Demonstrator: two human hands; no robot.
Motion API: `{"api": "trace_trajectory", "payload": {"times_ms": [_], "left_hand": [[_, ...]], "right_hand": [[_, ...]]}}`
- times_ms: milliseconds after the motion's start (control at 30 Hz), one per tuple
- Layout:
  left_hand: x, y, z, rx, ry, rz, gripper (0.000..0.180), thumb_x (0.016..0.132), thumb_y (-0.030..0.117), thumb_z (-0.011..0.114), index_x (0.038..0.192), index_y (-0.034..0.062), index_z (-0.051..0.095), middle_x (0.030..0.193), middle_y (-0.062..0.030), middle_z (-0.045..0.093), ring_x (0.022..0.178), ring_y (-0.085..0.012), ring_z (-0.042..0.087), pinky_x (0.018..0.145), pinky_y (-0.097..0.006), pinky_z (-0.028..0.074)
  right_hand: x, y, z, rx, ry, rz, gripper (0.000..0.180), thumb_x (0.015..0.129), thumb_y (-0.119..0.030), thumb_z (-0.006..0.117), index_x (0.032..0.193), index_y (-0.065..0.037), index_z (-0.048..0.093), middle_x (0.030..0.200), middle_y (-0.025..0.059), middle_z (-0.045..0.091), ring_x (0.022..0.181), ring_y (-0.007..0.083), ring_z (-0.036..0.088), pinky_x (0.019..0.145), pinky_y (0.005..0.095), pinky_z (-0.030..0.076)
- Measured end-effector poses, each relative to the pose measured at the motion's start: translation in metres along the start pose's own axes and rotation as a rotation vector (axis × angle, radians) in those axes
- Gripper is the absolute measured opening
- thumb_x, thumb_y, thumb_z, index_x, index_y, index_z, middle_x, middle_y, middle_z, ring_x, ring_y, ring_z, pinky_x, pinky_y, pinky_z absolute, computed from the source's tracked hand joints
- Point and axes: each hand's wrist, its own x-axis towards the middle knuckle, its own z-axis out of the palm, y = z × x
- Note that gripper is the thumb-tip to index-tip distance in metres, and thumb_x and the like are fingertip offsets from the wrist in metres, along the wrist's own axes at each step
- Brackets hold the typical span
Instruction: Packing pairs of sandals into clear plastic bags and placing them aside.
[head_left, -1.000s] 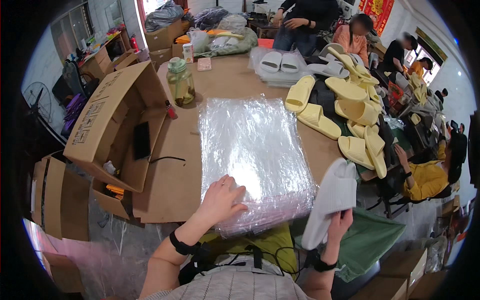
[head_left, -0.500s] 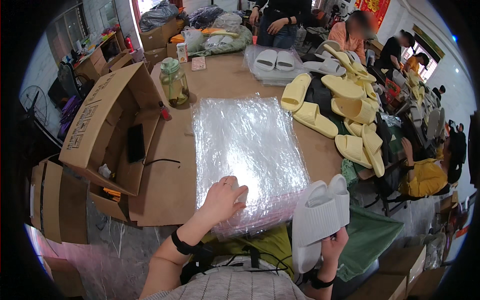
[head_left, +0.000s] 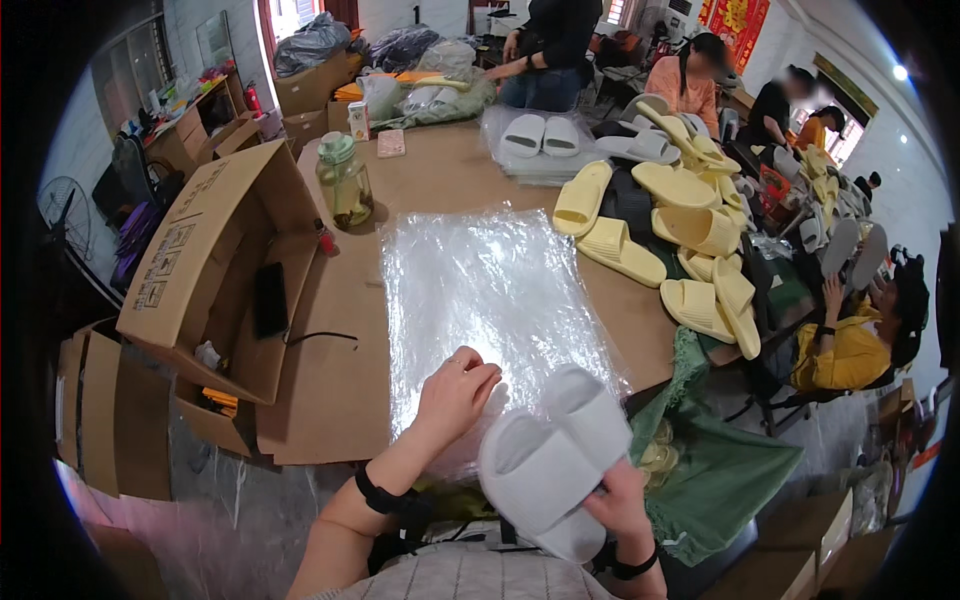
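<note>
My right hand [head_left: 622, 503] grips a pair of pale grey slippers [head_left: 545, 470], one overlapping the other, tilted over the table's near edge. Just left of them, my left hand [head_left: 455, 397] is over the near part of a stack of clear plastic bags [head_left: 480, 290]. Its thumb and fingers are pressed together; whether a bag's edge is pinched between them cannot be made out. The slippers and hands cover the near end of the stack.
An open cardboard box [head_left: 215, 260] lies at the left, beside a lidded bottle [head_left: 344, 185]. Yellow slippers [head_left: 695, 232] pile up at the right. White slippers [head_left: 540, 136] rest on plastic farther back. A green cloth [head_left: 715, 470] hangs at the near right. Other people work beyond.
My right hand has brought the grey slippers leftward, close to my left hand and over the bags' near edge. My left hand's fingers have drawn together.
</note>
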Motion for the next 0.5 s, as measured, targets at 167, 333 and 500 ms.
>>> {"api": "trace_trajectory", "payload": {"times_ms": [167, 333, 500], "left_hand": [[0.001, 0.010, -0.010, -0.033, 0.040, 0.042, 0.013, 0.090, 0.019, 0.069, 0.099, 0.0108, 0.074, 0.091, -0.0084, 0.060, 0.083, -0.0276, 0.063, 0.071, -0.038, 0.054], [-0.007, 0.018, -0.018, 0.014, -0.067, 0.297, 0.017, 0.090, 0.018, 0.068, 0.104, 0.0081, 0.071, 0.091, -0.0085, 0.059, 0.086, -0.0274, 0.060, 0.072, -0.037, 0.053], [-0.017, 0.038, -0.024, 0.002, -0.100, 0.347, 0.023, 0.087, 0.016, 0.071, 0.109, 0.0118, 0.071, 0.093, -0.0066, 0.058, 0.089, -0.0262, 0.059, 0.072, -0.037, 0.052]], "right_hand": [[0.007, -0.004, 0.006, -0.138, -0.221, 0.053, 0.025, 0.079, -0.020, 0.075, 0.092, -0.004, 0.062, 0.081, 0.0125, 0.062, 0.072, 0.0353, 0.063, 0.061, 0.0457, 0.049], [0.022, -0.010, 0.009, -0.279, -0.200, 0.104, 0.026, 0.086, -0.026, 0.072, 0.087, -0.003, 0.058, 0.080, 0.0151, 0.062, 0.072, 0.0376, 0.062, 0.060, 0.0492, 0.048], [0.066, -0.017, 0.039, -0.281, -0.168, 0.059, 0.026, 0.089, -0.025, 0.068, 0.087, -0.003, 0.056, 0.081, 0.0168, 0.061, 0.076, 0.0390, 0.062, 0.064, 0.0493, 0.050]]}}
